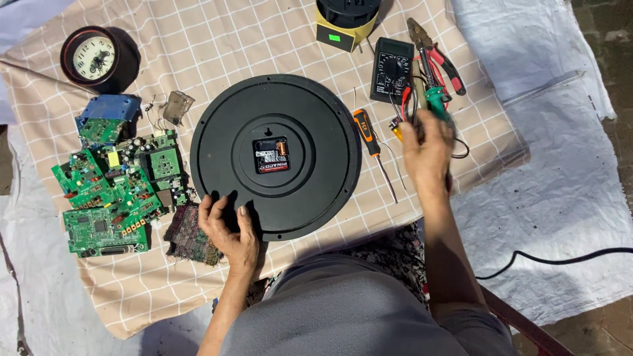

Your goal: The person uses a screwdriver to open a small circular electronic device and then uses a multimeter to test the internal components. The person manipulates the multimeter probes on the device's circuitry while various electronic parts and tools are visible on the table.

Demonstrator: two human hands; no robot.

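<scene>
Your left hand (227,227) only rests spread on the clock back (275,157); your right hand (427,146), gripping the green-handled tool (436,105), could snag the meter leads (403,99).

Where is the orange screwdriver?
In the head view, the orange screwdriver lies on the checked cloth, just right of the big black clock back and left of the right hand.

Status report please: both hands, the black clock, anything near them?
Left hand rests on black clock back, lower rim. Right hand grips green-handled tool. Orange screwdriver lies between clock and right hand.
</scene>
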